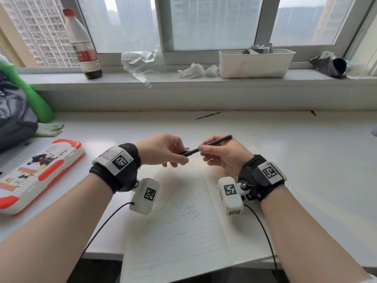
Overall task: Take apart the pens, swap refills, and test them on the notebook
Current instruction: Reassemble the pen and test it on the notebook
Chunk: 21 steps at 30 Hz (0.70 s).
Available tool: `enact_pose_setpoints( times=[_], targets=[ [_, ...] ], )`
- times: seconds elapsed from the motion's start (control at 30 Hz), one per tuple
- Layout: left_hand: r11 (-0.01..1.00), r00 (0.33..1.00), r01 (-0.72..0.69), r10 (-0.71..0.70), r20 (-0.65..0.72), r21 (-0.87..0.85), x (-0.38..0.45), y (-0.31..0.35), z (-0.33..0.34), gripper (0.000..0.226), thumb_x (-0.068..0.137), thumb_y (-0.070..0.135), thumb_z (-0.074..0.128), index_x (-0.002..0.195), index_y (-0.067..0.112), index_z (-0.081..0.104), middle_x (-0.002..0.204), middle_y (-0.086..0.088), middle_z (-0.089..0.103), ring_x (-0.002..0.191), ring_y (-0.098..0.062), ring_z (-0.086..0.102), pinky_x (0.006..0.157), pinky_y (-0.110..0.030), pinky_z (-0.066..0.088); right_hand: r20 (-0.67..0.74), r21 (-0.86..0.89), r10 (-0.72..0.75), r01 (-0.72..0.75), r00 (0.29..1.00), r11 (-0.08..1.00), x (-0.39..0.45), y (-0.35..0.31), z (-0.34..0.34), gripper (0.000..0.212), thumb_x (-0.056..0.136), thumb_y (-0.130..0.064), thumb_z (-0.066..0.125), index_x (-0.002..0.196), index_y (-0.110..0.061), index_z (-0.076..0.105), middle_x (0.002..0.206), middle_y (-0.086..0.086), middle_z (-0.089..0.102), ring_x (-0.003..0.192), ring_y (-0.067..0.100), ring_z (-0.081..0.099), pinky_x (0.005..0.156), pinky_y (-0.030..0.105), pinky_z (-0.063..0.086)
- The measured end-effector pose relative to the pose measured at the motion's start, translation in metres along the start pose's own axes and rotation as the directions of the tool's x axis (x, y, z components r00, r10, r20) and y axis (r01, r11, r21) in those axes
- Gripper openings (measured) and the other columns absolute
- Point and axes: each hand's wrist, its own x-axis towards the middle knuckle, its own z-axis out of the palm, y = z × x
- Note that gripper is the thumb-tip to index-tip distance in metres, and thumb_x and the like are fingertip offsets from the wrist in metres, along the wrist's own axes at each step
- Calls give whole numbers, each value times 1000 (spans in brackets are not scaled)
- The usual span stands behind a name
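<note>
A slim black pen is held level above the desk, slanting up to the right. My left hand pinches its lower left end, where a small metal clip shows. My right hand grips the barrel near the middle. Below both hands lies an open lined notebook with several scribbled test lines on its left page. Which pen parts are joined or apart under the fingers is hidden.
A red and white pencil case lies at the left of the white desk. A dark bag and green cloth sit far left. The windowsill holds a bottle, crumpled tissue and a white tub.
</note>
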Motion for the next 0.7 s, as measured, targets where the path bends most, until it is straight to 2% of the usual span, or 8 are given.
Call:
enact_pose_setpoints(
  times=[0.2, 0.3, 0.4, 0.47, 0.53, 0.6, 0.7],
  targets=[
    [995, 1000, -29, 28, -11, -96, -1, -2, -1, 25, 81, 37, 76, 92, 17, 67, 87, 2, 78, 69, -8, 69, 51, -20, 46, 53, 17, -33, 32, 998, 999, 1, 0, -1, 25, 62, -14, 87, 83, -11, 75, 77, 12, 73, 64, 21, 71, 57, 25, 57],
    [990, 999, -49, 46, -19, -134, 0, 1, 1, 24, 82, 37, 75, 92, 18, 66, 87, 2, 78, 65, -8, 66, 50, -20, 44, 99, 58, -35, 30, 994, 998, 1, -1, -1, 17, 77, -14, 78, 91, -5, 75, 83, 17, 74, 70, 24, 73, 60, 26, 59],
    [992, 998, -46, 41, -48, -115, 2, 4, -2, 22, 80, 35, 77, 89, 19, 66, 83, 2, 77, 63, -6, 67, 48, -19, 43, 73, 80, -21, 15, 997, 997, 1, -4, -1, 21, 93, -18, 61, 100, 0, 68, 85, 19, 74, 74, 26, 74, 60, 27, 59],
    [996, 997, -30, 24, -75, -82, 3, 5, -5, 22, 78, 35, 79, 85, 19, 66, 78, 3, 76, 63, -6, 67, 48, -19, 43, -4, 99, -31, 31, 1000, 995, 1, -6, -3, 15, 90, -14, 66, 97, -3, 60, 77, 16, 73, 64, 24, 72, 53, 25, 57],
    [998, 995, -23, 18, -102, -54, 3, 5, -7, 22, 76, 36, 81, 83, 20, 67, 73, 4, 75, 61, -3, 65, 47, -19, 43, -56, 62, -61, 65, 997, 996, 0, -6, -5, 23, 77, -14, 76, 88, -7, 57, 69, 12, 71, 53, 19, 68, 45, 22, 53],
    [999, 993, -31, 26, -119, -44, 2, 4, -6, 24, 75, 37, 81, 84, 18, 69, 70, 5, 75, 56, -1, 63, 46, -17, 43, -66, -15, -64, 63, 996, 998, -2, -7, -5, 28, 68, -19, 80, 82, -8, 58, 64, 10, 70, 48, 16, 65, 39, 20, 47],
    [998, 990, -50, 46, -136, -26, 0, 4, -5, 24, 73, 38, 83, 82, 19, 70, 66, 6, 73, 53, 1, 61, 44, -16, 41, -71, -121, -45, 36, 996, 992, -2, -7, -5, 31, 68, -29, 79, 77, -8, 59, 57, 5, 65, 41, 12, 56, 35, 19, 39]
  ],
)
